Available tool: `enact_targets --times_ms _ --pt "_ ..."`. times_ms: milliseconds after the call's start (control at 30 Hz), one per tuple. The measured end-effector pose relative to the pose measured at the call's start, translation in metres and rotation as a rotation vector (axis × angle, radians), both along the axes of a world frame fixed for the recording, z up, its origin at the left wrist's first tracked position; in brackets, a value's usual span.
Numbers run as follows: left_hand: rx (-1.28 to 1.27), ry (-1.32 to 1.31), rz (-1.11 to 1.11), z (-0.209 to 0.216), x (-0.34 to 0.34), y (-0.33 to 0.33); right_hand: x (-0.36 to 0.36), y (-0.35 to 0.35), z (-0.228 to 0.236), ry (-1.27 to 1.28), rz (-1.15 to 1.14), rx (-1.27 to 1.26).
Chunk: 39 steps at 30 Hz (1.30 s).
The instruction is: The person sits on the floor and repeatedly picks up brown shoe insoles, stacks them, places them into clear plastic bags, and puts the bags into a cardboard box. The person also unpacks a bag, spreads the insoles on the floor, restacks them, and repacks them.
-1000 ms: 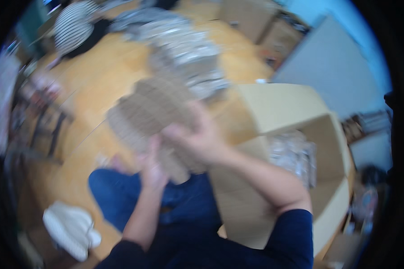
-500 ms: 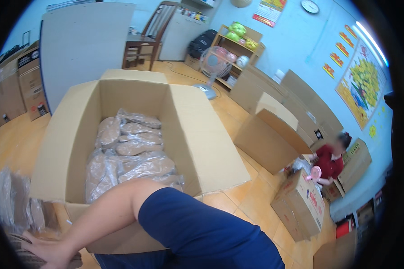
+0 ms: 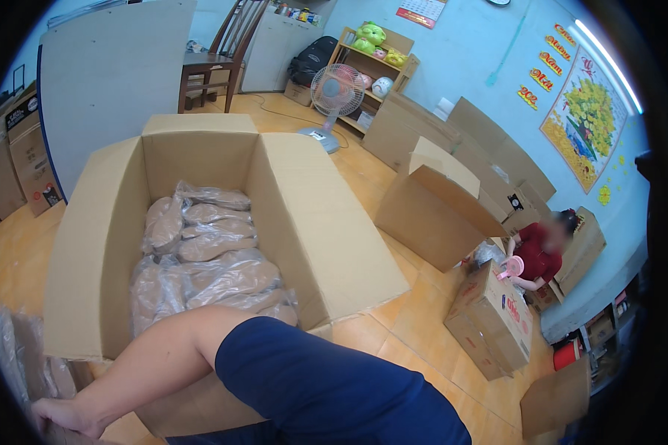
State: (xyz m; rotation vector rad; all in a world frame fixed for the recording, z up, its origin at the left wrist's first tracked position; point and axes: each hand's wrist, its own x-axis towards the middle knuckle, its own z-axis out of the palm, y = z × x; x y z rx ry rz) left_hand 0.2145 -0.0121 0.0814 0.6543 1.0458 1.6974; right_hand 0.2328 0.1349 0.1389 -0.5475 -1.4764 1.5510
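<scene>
Reaching across our body to the lower left, we have one hand (image 3: 67, 417) pressed on a stack of plastic-wrapped bags (image 3: 22, 356) beside the big open cardboard box (image 3: 326, 245). We judge it the right hand from the blue sleeve (image 3: 312, 386), though that is not certain; the other hand is out of sight. The fingers (image 3: 46, 409) lie curled over the top bag, but whether they grip it we cannot tell. Inside the box, more clear bags (image 3: 200, 259) of brown pieces fill the bottom. To do this well, we should take the bag squarely from its edge and lay it flat beside the others. A second person (image 3: 538, 252) sits among smaller boxes (image 3: 490, 319) far right.
</scene>
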Motion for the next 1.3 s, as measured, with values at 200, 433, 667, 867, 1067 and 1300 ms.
enact_targets --times_ms 200,433,667,867,1067,1300 --pt "0.148 -0.135 -0.042 -0.003 -0.035 -0.008 0.016 -0.021 0.034 0.190 0.179 -0.457" --pt "0.490 -0.706 -0.431 0.014 -0.103 -0.057 0.035 -0.037 0.042 -0.162 0.087 -0.095" --pt "0.224 -0.398 0.354 0.048 -0.051 -0.048 0.026 -0.052 0.051 -0.149 0.101 -0.289" --pt "0.220 -0.328 0.311 0.082 -0.028 -0.041 0.036 -0.071 0.062 -0.149 0.049 -0.218" --pt "0.326 -0.047 0.458 0.083 -0.019 -0.032 0.036 -0.092 0.064 0.038 0.060 -0.081" --pt "0.315 -0.072 0.390 0.082 -0.021 -0.033 0.042 -0.078 0.071 -0.050 0.220 -0.189"
